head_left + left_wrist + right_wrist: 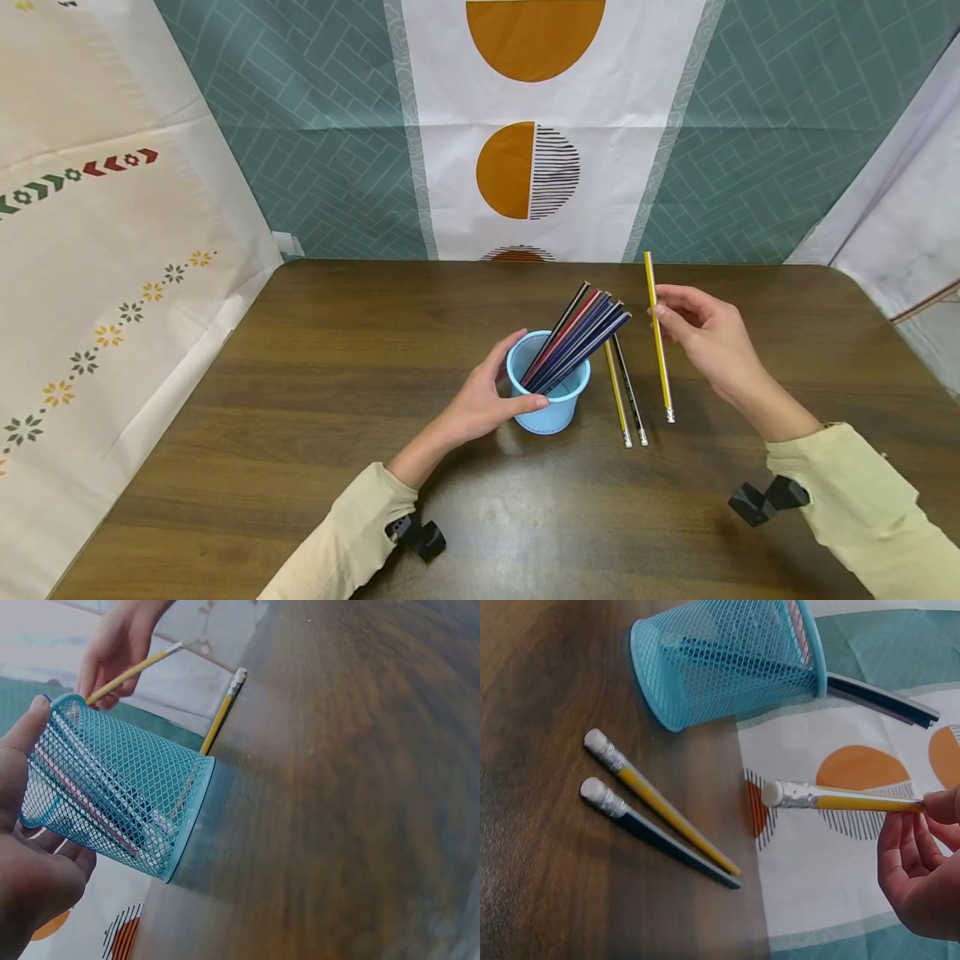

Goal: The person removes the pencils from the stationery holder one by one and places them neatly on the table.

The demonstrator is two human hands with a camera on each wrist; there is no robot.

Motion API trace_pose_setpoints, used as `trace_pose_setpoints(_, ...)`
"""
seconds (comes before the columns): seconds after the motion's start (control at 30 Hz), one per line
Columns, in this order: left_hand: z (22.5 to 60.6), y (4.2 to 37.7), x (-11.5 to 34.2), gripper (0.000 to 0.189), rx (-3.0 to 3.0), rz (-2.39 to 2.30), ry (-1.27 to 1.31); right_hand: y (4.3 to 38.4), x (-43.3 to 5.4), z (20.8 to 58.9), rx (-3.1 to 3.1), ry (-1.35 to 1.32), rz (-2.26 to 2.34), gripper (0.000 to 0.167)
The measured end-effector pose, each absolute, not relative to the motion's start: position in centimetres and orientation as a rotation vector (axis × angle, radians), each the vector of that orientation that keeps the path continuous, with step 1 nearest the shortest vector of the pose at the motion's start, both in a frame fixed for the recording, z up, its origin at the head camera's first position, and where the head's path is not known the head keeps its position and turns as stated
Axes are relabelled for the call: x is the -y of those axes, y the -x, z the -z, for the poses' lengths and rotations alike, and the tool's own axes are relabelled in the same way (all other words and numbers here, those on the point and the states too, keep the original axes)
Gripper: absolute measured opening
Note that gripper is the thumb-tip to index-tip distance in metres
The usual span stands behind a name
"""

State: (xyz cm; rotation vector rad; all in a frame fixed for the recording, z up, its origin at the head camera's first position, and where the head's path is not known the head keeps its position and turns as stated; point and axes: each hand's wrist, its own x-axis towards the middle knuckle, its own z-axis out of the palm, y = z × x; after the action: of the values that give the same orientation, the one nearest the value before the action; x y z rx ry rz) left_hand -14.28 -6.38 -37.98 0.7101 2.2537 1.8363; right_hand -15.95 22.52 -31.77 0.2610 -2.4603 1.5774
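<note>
- A slim yellow pencil [659,342] tilts above the table [300,400], white eraser downward, pinched by the right hand's [701,329] fingertips.
- The left hand [483,400] grips a light-blue mesh cup [551,420], round-rimmed, holding dark and red pencils [576,342].
- A second yellow pencil [618,394] and a black pencil [631,393] lie just beside it.
- Brown, wood-grained tabletop; patterned cloth [330,167] behind.

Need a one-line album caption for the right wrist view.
Right hand pinching a yellow pencil, with another yellow pencil and a dark pencil lying on the table beside a blue mesh cup.
</note>
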Motion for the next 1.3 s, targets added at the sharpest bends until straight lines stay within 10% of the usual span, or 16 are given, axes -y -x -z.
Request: trace_pose_setpoints(1.3,38.0,14.2,6.5,0.087,-2.272,-1.817,-0.69,17.6,-24.1,36.3,2.749,-0.145,-1.617,0.041)
